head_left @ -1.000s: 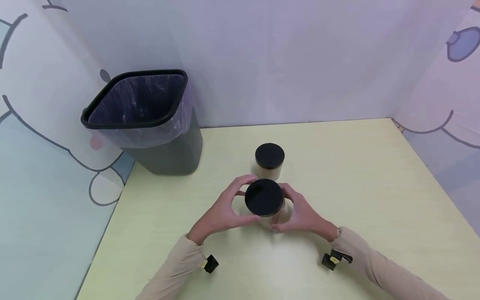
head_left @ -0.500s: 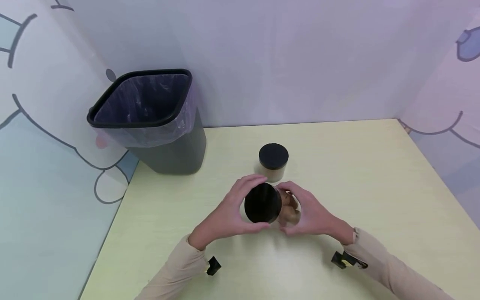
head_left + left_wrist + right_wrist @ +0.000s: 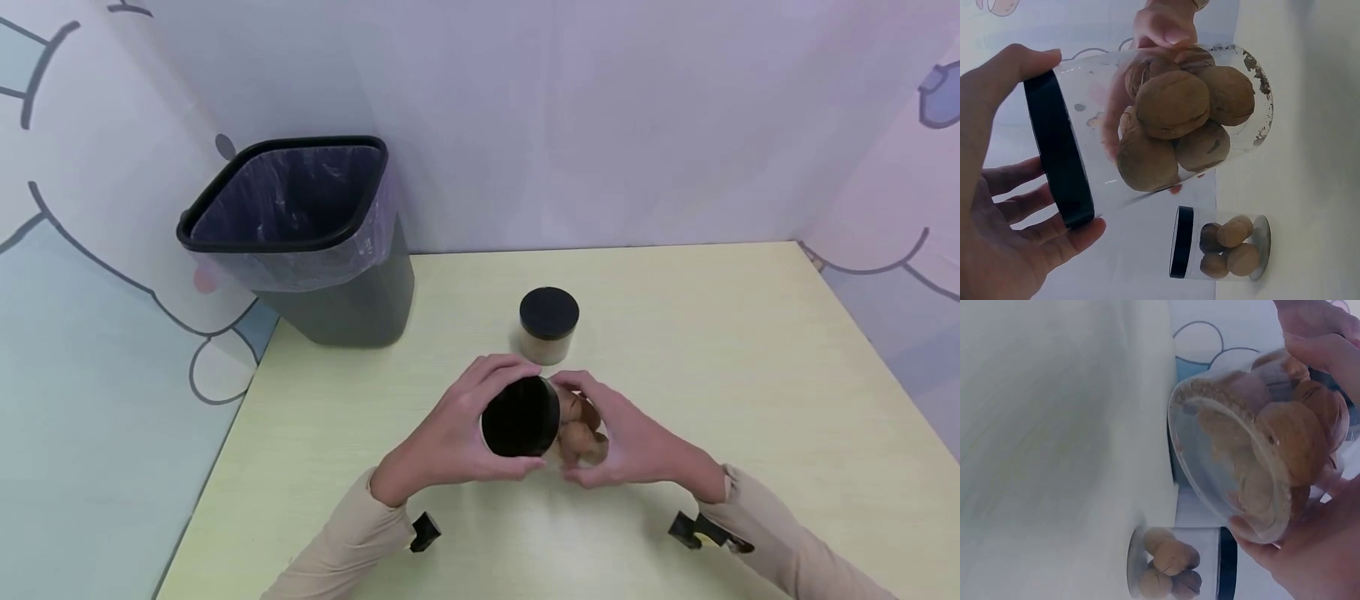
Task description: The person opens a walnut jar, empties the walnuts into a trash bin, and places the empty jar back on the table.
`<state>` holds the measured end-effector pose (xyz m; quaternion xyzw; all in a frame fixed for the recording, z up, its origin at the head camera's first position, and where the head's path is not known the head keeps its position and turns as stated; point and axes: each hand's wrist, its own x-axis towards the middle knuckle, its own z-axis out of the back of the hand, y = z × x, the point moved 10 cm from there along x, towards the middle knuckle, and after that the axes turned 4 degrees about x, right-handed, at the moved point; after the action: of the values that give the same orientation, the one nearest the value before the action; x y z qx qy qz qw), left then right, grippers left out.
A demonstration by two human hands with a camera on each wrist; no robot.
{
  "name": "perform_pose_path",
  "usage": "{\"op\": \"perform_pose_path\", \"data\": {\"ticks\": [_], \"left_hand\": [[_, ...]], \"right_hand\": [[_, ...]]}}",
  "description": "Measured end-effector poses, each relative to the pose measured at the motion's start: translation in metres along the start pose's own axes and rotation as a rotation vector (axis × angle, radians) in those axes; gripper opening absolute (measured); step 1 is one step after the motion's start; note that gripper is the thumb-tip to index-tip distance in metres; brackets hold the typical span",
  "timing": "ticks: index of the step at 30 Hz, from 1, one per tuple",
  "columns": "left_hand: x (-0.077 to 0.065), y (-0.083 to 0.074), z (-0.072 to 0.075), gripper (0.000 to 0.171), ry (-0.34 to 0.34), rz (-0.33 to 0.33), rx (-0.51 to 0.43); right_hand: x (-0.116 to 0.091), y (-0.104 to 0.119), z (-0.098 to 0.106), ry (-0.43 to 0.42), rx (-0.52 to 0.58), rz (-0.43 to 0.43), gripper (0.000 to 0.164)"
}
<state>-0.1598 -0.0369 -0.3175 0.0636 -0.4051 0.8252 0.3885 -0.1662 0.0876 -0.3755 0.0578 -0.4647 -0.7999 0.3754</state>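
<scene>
Both hands hold a clear jar [image 3: 1104, 94] of walnuts [image 3: 1172, 105], raised off the table and tipped so that its black lid [image 3: 520, 417] leans toward the left. My left hand [image 3: 461, 433] grips that lid, thumb on the near side and fingers around the far side. The right hand [image 3: 641, 442] grips the clear body lower down, around the walnuts. Brown crumbs cling to the jar's base in the left wrist view. Behind it on the table stands a second, upright jar [image 3: 547, 346], black-lidded as well and holding several walnuts.
A grey bin [image 3: 352, 308] with a black rim and a plastic liner stands at the back left of the pale table [image 3: 712, 350]. Walls with cartoon drawings border the table at the back and sides.
The held jar, nearly upright before, has tipped with its lid toward the left, bringing the walnuts into view. Both hands have shifted slightly toward me, still gripping lid and body.
</scene>
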Motion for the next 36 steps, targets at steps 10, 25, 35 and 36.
{"op": "perform_pose_path", "data": {"ticks": [10, 25, 35, 36], "left_hand": [[-0.005, -0.003, 0.005, 0.080, -0.023, -0.014, -0.015], [-0.006, 0.011, 0.014, 0.073, -0.165, 0.125, -0.005], [-0.005, 0.014, 0.007, 0.088, -0.007, 0.220, 0.017], [-0.004, 0.010, 0.007, 0.088, 0.013, 0.185, 0.019]], "right_hand": [[0.003, 0.029, 0.009, -0.066, 0.007, 0.113, 0.091], [-0.002, 0.014, 0.020, -0.237, -0.265, 0.119, 0.095], [-0.002, 0.009, 0.023, -0.243, -0.262, 0.075, 0.096], [-0.002, 0.009, 0.024, -0.244, -0.264, 0.073, 0.097]]}}
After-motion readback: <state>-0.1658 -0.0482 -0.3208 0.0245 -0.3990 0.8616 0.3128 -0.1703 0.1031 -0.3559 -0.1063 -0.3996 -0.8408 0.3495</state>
